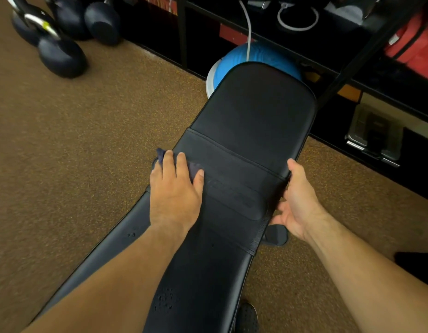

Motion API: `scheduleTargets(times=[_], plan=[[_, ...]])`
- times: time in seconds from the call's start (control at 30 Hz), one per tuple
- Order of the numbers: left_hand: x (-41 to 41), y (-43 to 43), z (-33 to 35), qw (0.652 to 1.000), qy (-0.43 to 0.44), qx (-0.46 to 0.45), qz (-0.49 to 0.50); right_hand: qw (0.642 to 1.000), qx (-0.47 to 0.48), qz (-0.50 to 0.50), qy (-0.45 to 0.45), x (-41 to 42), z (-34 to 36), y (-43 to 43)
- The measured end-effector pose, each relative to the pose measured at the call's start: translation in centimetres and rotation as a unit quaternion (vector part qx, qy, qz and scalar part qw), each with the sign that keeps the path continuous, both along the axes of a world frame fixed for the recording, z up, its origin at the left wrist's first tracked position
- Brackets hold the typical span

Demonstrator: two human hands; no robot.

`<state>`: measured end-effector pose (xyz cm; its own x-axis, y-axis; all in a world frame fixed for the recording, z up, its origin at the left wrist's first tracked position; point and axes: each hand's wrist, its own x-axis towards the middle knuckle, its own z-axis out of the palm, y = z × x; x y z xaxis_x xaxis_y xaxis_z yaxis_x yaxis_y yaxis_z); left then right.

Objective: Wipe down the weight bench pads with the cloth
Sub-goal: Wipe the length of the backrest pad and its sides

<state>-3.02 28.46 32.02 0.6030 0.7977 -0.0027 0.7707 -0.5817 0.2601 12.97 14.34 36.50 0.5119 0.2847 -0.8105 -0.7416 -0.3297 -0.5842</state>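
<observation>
Cloth point(161, 155) under flat left hand point(175, 191) on bench pad point(251, 111), right hand point(298, 203) relaxed, thumb at pad edge

Left hand point(175, 188) and right hand point(298, 203) bare, nails short; left forearm point(112, 280) and right forearm point(366, 265) bare right to the frame edge; one dark perforated shoe point(247, 317) at the bottom edge, partly hidden

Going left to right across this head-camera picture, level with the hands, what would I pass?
Brown floor → left hand flat on the dark cloth → black bench pad → right hand at the pad's right edge → brown floor again.
</observation>
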Motion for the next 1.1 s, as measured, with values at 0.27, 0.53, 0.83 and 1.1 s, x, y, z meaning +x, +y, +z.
scheduleTargets(times=[0.27,0.53,0.83,1.1], plan=[[3.2,4.1,1.1,0.99,-0.049,-0.104,0.086,1.0,-0.007,0.012,0.002,0.4,-0.3,0.0],[4.2,9.5,0.9,0.911,-0.082,-0.349,0.204,1.0,-0.004,0.02,-0.004,0.5,0.1,0.3],[-0.5,8.0,1.1,0.935,-0.084,-0.315,0.14,1.0,0.0,0.009,-0.007,0.2,0.0,0.4],[0.2,8.1,1.0,0.928,-0.103,-0.31,0.177,0.999,-0.03,0.022,-0.021,0.6,-1.3,0.0]])
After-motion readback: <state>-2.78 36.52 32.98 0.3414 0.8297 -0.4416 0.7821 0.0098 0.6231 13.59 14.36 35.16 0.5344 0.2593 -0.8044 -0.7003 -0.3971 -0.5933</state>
